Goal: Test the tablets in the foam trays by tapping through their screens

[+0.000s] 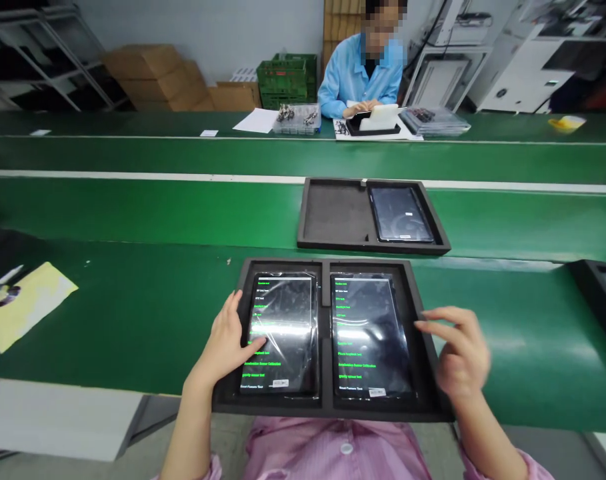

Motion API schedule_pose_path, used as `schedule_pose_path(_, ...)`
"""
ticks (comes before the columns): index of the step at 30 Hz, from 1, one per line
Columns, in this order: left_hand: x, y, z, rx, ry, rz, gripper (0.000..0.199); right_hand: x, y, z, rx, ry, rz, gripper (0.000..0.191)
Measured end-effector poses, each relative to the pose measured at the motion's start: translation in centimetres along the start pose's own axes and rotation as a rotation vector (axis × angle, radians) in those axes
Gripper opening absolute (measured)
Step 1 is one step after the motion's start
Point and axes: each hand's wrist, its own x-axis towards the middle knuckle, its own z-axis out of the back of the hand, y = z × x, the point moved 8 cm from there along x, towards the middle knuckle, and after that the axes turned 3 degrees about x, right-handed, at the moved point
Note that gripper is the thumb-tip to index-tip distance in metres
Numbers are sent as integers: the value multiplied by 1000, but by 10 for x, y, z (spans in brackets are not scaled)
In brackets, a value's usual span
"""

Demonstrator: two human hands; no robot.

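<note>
A black foam tray (325, 367) with two compartments lies at the front edge of the green bench. In its left compartment is a tablet (287, 320) with a lit screen showing a list in green and white text. The right compartment holds a similar lit tablet (367, 353); clear film covers both. My left hand (225, 340) is open, its fingers along the tray's left edge and its thumb over the left tablet's screen. By the tray's right edge, my right hand (457, 350) is open with fingers apart, holding nothing; whether the fingertips touch the rim I cannot tell.
Behind stands another foam tray (307, 220) with a dark tablet (401, 215) in its right side. Part of a third tray (590, 287) shows at the right. Yellow paper (37, 300) lies at left. Across the bench a person in blue (345, 73) handles something near a parts box (297, 119).
</note>
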Motion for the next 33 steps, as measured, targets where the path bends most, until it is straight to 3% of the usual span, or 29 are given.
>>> schedule_pose_path(2, 2, 0, 0, 3, -15, -8, 99, -5, 15, -25, 46, 123, 157, 38)
schedule_pose_path(5, 4, 2, 2, -47, -67, 22, 81, -6, 26, -44, 69, 154, 286, 34)
schedule_pose_path(7, 4, 1, 7, -29, -135, 45, 73, -2, 22, -48, 51, 133, 256, 39)
schedule_pose_path(10, -3, -12, 19, 68, -237, 15, 70, 0, 12, -63, -51, 291, 133, 45)
schedule_pose_path(13, -15, -35, 27, 93, -274, -132, 54, -3, 14, -75, -110, 405, 131, 46)
schedule_pose_path(17, -28, -61, 34, 113, -319, -334, 40, -5, 17, -84, -165, 456, 121, 40)
schedule_pose_path(19, -29, -66, 37, 129, -344, -367, 37, -4, 15, -84, -174, 437, 99, 40)
schedule_pose_path(25, -23, -72, 42, 158, -349, -403, 36, 2, 4, -52, -87, 97, 34, 42)
schedule_pose_path(30, -25, -80, 45, 165, -350, -423, 35, 1, 1, -47, -43, 43, -11, 40)
schedule_pose_path(33, -27, -74, 52, 130, -364, -378, 38, -1, 0, -36, -61, 3, -15, 42)
